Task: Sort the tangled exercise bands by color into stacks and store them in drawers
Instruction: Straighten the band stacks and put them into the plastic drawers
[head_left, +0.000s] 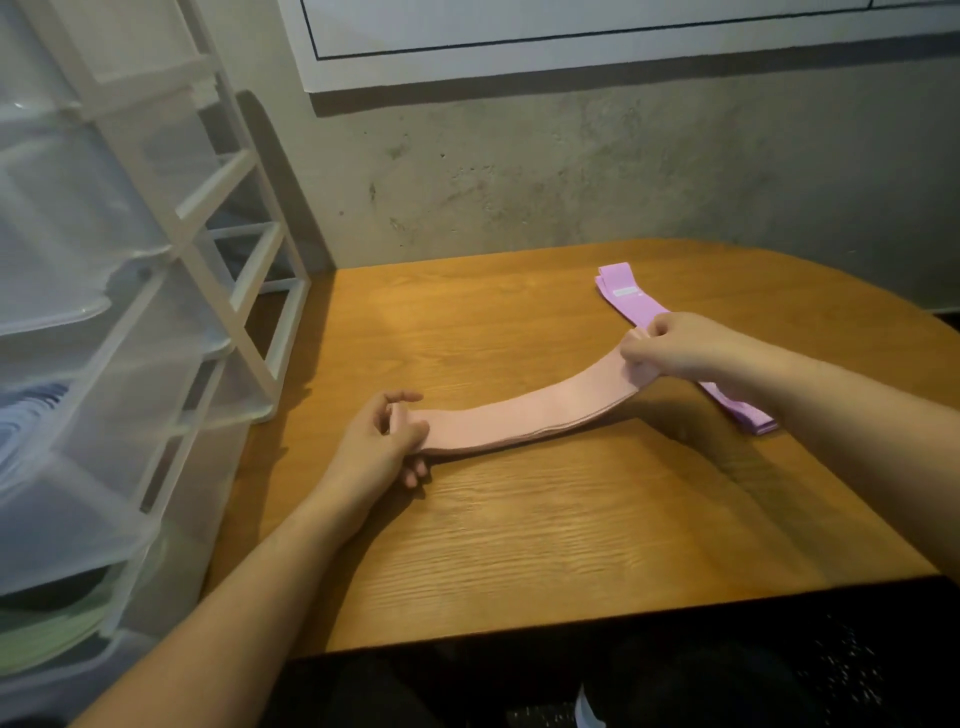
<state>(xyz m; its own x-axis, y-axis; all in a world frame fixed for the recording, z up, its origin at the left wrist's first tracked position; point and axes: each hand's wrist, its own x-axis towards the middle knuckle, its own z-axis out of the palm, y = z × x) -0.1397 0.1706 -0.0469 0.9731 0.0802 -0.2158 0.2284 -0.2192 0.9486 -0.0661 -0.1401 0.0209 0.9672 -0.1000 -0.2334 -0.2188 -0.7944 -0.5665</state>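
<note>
Closest in, the person's two bare forearms reach out over the near edge of the wooden table (545, 545), and between them hangs the job of the moment: a stack of pale pink bands (524, 415), stretched flat and sagging a little in the middle just above the tabletop. The left hand (387, 439) has the near end, thumb on top and fingers curled underneath, a firm pinch on the layers. The right hand (680, 348) grips the far end, fingers folded over the edge, holding that end somewhat higher. To do this well, the person would want even tension from both ends so the edges line up, no band slipping out of the pile, then a level carry toward the storage. Off to the left stands the drawer unit (171, 270), white frame with clear plastic drawers; a lower drawer shows green bands (49, 636) and one above it something bluish, though the blur there makes it hard to say exactly what. Beyond the right hand, a stack of purple bands (631, 296) lies flat on the table, running diagonally, partly hidden behind the wrist, apparently waiting its turn. Judging by this, sorting looks nearly finished and pink is probably next for a drawer. Behind it all, a rough grey wall (571, 166).
</note>
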